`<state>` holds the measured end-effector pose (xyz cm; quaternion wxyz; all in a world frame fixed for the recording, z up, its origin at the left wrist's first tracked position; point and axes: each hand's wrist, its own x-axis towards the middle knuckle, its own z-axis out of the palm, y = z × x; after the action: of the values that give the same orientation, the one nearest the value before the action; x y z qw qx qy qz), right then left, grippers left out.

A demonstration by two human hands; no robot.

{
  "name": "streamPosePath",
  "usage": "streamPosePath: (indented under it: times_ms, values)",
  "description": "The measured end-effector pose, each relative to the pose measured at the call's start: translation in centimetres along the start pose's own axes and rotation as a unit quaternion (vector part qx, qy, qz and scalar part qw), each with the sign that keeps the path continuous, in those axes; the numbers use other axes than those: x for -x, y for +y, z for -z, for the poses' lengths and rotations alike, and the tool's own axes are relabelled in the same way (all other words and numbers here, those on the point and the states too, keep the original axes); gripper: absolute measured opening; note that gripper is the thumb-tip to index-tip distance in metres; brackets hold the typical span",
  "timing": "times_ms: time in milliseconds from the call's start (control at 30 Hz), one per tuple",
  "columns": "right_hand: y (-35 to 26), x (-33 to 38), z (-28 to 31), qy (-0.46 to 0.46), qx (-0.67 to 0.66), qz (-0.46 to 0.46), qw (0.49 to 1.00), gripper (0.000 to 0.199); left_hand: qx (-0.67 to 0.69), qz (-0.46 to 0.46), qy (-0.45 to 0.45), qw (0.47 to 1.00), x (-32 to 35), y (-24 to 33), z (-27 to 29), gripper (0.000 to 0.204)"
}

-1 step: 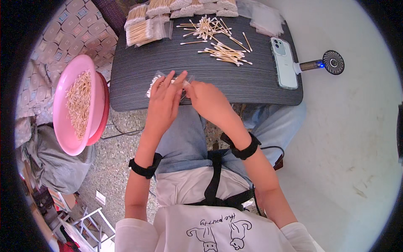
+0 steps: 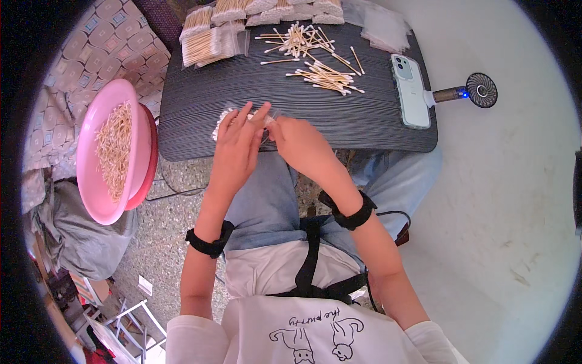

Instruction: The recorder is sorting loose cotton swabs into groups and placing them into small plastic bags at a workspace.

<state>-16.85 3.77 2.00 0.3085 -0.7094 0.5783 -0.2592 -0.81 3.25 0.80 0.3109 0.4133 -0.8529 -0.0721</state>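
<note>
- Dark, ribbed board of the low table point(image 2: 376, 115) is sitting across the person's knees, keeping everything within a short reach of both arms.
- Pink basin point(image 2: 97, 182) is resting off the table's left edge, tilted toward the person, and it is holding a heap of pale cotton swabs point(image 2: 114, 148), seemingly as bulk stock kept beside the work.
- Filled clear bags point(image 2: 209, 43) are lying in a row along the far edge, out of the way of the hands.
- A pale blue phone point(image 2: 412, 91) is lying flat near the right edge, with a small black handheld fan point(image 2: 479, 91) just beyond it, off the board.
- Loose swabs point(image 2: 315, 67) are lying scattered in the table's middle, between the bags and the hands, close enough to pick from.
- The left hand point(image 2: 236, 148) is pressing down with fingers together on a small clear bag of swabs point(image 2: 225, 118) at the near edge, probably to steady it.
- The right hand point(image 2: 300, 142) is meeting the left at the bag's mouth, fingertips pinching there; whether they are closing on the plastic or on a swab I cannot tell.
- Black bands are sitting on both wrists.
</note>
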Motion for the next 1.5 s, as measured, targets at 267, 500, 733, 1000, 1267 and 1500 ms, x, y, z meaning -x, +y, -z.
streamPosePath:
  times_ms: [267,500,733,1000,1267,1500]
  values:
    - [-0.4,-0.3,0.4,-0.043,0.000,-0.042,0.998,0.036,0.061,0.048,0.023,0.997,0.1,0.3,0.6,0.028]
    - [-0.4,-0.3,1.7,-0.063,-0.099,-0.036,0.992,0.040,0.026,0.133,0.027,0.990,0.9,0.1,0.9,0.035]
    - [-0.7,-0.6,0.6,-0.059,0.016,-0.038,0.997,0.036,0.013,0.084,0.045,0.995,0.8,-0.2,0.2,0.035]
    - [-1.9,-0.8,0.1,-0.030,0.157,-0.031,0.987,0.023,-0.045,0.030,-0.002,0.999,0.6,0.0,-0.1,0.036]
    - [-1.7,1.1,-0.3,0.128,0.142,0.029,0.981,0.019,-0.046,0.038,-0.006,0.998,0.6,0.2,0.0,0.035]
    - [0.2,1.9,-0.4,0.132,0.157,0.123,0.971,0.022,-0.037,0.026,-0.019,0.999,0.5,0.1,0.2,0.035]
